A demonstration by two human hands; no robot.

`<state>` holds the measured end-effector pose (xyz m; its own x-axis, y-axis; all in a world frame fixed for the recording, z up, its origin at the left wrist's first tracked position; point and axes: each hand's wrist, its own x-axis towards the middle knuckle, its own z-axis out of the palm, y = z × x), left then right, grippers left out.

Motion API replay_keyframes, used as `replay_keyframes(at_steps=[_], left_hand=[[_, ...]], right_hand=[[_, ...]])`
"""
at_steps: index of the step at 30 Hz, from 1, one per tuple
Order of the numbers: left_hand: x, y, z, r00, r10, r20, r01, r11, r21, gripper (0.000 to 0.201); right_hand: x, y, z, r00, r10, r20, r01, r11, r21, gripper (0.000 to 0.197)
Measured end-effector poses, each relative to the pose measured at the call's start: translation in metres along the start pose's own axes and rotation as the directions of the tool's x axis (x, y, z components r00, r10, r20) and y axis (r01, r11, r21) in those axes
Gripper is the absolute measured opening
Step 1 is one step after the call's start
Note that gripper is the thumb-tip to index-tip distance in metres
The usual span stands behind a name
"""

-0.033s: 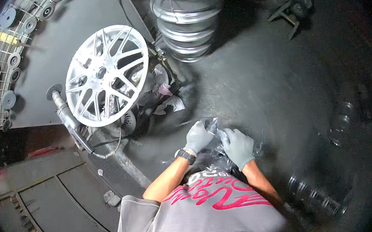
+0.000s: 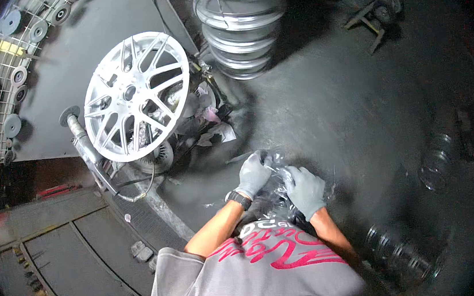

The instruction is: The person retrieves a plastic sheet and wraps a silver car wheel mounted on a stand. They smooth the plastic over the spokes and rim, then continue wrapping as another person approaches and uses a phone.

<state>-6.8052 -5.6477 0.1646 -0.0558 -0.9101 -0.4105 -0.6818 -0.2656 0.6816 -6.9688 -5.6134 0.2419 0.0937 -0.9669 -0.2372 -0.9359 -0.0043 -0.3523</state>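
Both my hands wear pale grey gloves and are close together in front of my body. Crumpled clear plastic film (image 2: pixel 277 185) stretches between them and hangs down toward my shirt. My left hand (image 2: pixel 254 173), with a dark watch above the glove, pinches the film's upper part. My right hand (image 2: pixel 306 190) has its fingers curled on the film's right side. Further off to the left, a silver-white multi-spoke wheel rim (image 2: pixel 138 97) is mounted tilted on a stand. A power tool with a round disc (image 2: pixel 92 154) leans beside it.
Stacked silver rims (image 2: pixel 242 34) carry cloths on top at the back. A small wheeled stand (image 2: pixel 376 18) lies at the far right. More rims (image 2: pixel 401 249) stand at the lower right. Discs hang on a wire rack (image 2: pixel 20 61) at the left, beyond a grey panel.
The clear film between my hands has shifted and looks more spread out. My hands have barely moved.
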Motion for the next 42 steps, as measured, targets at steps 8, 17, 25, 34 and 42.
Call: replay_keyframes(at_steps=[8,17,25,34,42], left_hand=[[0.019,0.047,0.024,0.963,-0.069,-0.26,0.076,0.997,0.016,0.046],[-0.008,0.063,0.018,0.971,-0.052,-0.232,0.077,0.992,0.101,0.046],[-0.091,0.026,0.022,0.864,-0.264,-0.429,0.303,0.953,0.022,0.039],[-0.217,-0.003,0.078,0.74,-0.42,-0.525,0.445,0.892,-0.085,0.054],[-0.228,0.011,0.098,0.47,-0.283,-0.836,0.109,0.958,-0.264,0.043]], right_hand=[[0.05,0.044,-0.013,0.993,-0.057,0.108,0.075,0.982,-0.175,0.059],[0.081,0.028,0.014,0.953,-0.237,0.19,0.249,0.967,-0.044,0.059],[0.064,0.026,0.016,0.829,-0.527,0.188,0.556,0.816,-0.161,0.017],[-0.035,0.004,0.003,0.652,-0.721,0.236,0.753,0.652,-0.09,0.023],[-0.109,0.031,-0.019,0.608,-0.768,0.205,0.788,0.615,-0.032,0.036]])
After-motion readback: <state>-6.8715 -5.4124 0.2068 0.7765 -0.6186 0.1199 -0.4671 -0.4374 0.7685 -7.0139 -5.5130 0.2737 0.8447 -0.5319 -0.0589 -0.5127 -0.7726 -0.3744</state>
